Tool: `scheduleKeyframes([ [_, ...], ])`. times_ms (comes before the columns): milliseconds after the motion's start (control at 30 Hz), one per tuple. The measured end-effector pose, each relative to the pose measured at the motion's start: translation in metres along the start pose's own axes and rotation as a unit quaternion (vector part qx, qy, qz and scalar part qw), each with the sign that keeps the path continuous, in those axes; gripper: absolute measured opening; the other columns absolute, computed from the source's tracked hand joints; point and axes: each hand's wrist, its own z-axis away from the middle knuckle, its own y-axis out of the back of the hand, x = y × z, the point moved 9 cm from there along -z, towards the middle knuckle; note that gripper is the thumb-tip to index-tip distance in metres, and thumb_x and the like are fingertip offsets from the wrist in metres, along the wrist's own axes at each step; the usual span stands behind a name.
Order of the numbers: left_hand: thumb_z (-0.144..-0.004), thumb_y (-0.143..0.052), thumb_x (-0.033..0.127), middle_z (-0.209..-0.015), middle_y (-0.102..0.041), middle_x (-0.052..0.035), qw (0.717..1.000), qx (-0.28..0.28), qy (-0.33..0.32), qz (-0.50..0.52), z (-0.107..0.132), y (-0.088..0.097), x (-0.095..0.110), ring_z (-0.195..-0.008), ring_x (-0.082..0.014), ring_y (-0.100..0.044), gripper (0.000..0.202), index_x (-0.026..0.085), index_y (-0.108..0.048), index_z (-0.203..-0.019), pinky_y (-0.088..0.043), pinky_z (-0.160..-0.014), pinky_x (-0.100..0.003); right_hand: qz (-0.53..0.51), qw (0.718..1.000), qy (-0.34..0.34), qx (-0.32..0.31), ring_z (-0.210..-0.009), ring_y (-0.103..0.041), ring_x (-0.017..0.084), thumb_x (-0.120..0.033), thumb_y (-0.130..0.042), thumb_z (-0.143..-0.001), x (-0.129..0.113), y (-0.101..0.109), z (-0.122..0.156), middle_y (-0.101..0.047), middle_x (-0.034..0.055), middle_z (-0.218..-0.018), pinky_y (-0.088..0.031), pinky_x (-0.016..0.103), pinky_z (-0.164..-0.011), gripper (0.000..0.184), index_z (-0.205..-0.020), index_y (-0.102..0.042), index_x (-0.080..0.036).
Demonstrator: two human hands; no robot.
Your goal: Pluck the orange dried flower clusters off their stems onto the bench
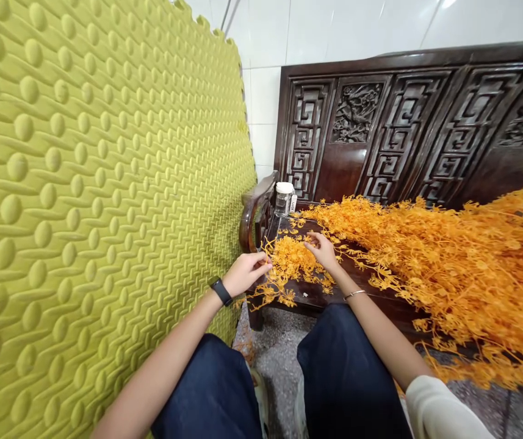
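Note:
My left hand (246, 273) is at the left end of the wooden bench, thumb and fingers pinched on an orange flower sprig (268, 292) with thin branching stems. A small heap of loose orange flower pieces (295, 256) lies on the seat between my hands. Over the right side of that heap, my right hand (323, 250) is held with thumb and forefinger slightly apart, and I see nothing between them. To its right lies a large bundle of orange artificial flowers (448, 256), spread along the bench.
A clear jar with a white lid (284, 198) stands in the corner by the curved armrest (256, 210). The dark carved bench back (350, 158) rises behind. A yellow-green foam mat (105, 183) stands upright along the left. Flower bits lie on the speckled floor (274, 341).

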Motion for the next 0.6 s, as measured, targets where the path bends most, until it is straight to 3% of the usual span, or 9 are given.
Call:
scheduleKeyframes([
  [200, -0.076, -0.059, 0.039, -0.067, -0.06, -0.0001, 0.98, 0.066, 0.067, 0.174, -0.003, 0.008, -0.021, -0.056, -0.0112, -0.057, 0.024, 0.015, -0.06, -0.078, -0.048, -0.061, -0.025, -0.058, 0.998, -0.025, -0.031, -0.101, -0.059, 0.027, -0.039, -0.064, -0.068, -0.017, 0.002, 0.005, -0.064, 0.0125, -0.109, -0.047, 0.041, -0.08, 0.041, -0.103, -0.063, -0.018],
  [300, -0.072, -0.063, 0.039, -0.067, -0.06, -0.0004, 0.966, 0.093, 0.085, 0.224, -0.003, 0.01, -0.027, -0.058, -0.0111, -0.057, 0.026, 0.014, -0.061, -0.077, -0.049, -0.06, -0.025, -0.137, 0.989, -0.023, -0.055, -0.097, -0.06, 0.024, -0.044, -0.062, -0.073, -0.054, 0.001, 0.013, -0.066, 0.0105, -0.101, -0.047, 0.04, -0.083, 0.032, -0.091, -0.066, -0.018],
  [367, -0.072, -0.065, 0.039, -0.067, -0.06, -0.0003, 0.964, 0.088, 0.085, 0.236, -0.004, 0.008, -0.027, -0.058, -0.0107, -0.057, 0.026, 0.014, -0.061, -0.077, -0.05, -0.061, -0.025, -0.198, 0.972, 0.001, -0.127, -0.096, -0.061, 0.021, -0.046, -0.059, -0.077, -0.09, -0.011, 0.025, -0.067, 0.008, -0.099, -0.047, 0.037, -0.084, 0.031, -0.091, -0.066, -0.019],
  [467, -0.071, -0.066, 0.038, -0.064, -0.061, -0.0002, 0.963, 0.074, 0.086, 0.245, -0.006, 0.004, -0.027, -0.056, -0.0096, -0.056, 0.026, 0.013, -0.062, -0.076, -0.049, -0.059, -0.024, -0.218, 0.941, 0.041, -0.254, -0.091, -0.061, 0.018, -0.044, -0.067, -0.071, -0.139, -0.036, 0.05, -0.067, 0.005, -0.095, -0.047, 0.032, -0.081, 0.031, -0.09, -0.067, -0.019],
  [533, -0.07, -0.067, 0.038, -0.061, -0.06, 0.0004, 0.958, 0.076, 0.094, 0.262, -0.007, 0.003, -0.03, -0.053, -0.0088, -0.055, 0.026, 0.013, -0.061, -0.074, -0.047, -0.057, -0.023, -0.204, 0.933, 0.049, -0.292, -0.079, -0.06, 0.016, -0.044, -0.069, -0.069, -0.155, -0.05, 0.064, -0.067, 0.0033, -0.084, -0.046, 0.03, -0.075, 0.03, -0.082, -0.067, -0.018],
  [600, -0.068, -0.069, 0.038, -0.059, -0.06, 0.0009, 0.948, 0.078, 0.105, 0.291, -0.008, 0.003, -0.032, -0.052, -0.0087, -0.055, 0.027, 0.013, -0.06, -0.072, -0.046, -0.056, -0.022, -0.21, 0.933, 0.042, -0.291, -0.071, -0.057, 0.015, -0.047, -0.066, -0.072, -0.158, -0.058, 0.069, -0.064, 0.0019, -0.074, -0.045, 0.029, -0.07, 0.03, -0.075, -0.065, -0.017],
])
